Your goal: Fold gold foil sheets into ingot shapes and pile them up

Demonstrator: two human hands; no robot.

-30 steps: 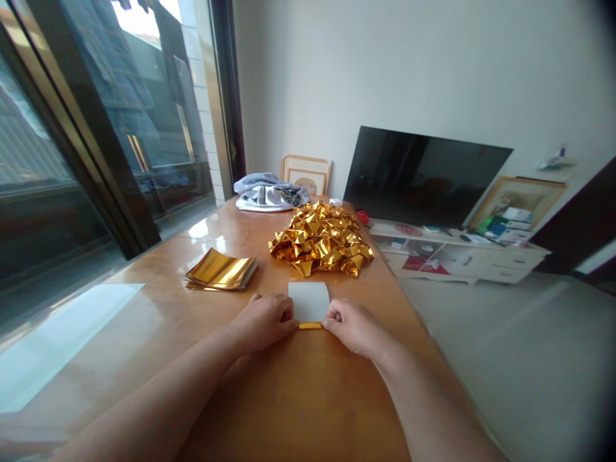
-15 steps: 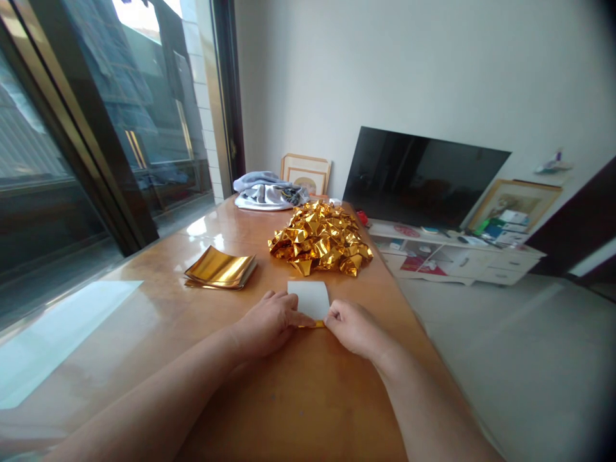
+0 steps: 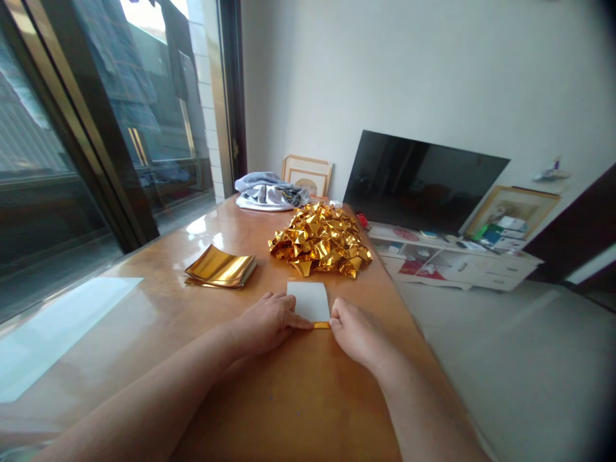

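Pale sheet (image 3: 309, 300) lay mid-frame, gold strip (image 3: 322, 326) along its lower edge

The table (image 3: 283, 398) stretched toward bottom centre; its right edge ran beside the right forearm. The gold pile (image 3: 322, 240) bounded the space above. The left hand (image 3: 267, 324) laid an outstretched finger against the strip; the right hand (image 3: 357, 330) curled at its right end. Whether either pinched paper, I couldn't tell. Half a second earlier, less gold showed between them.
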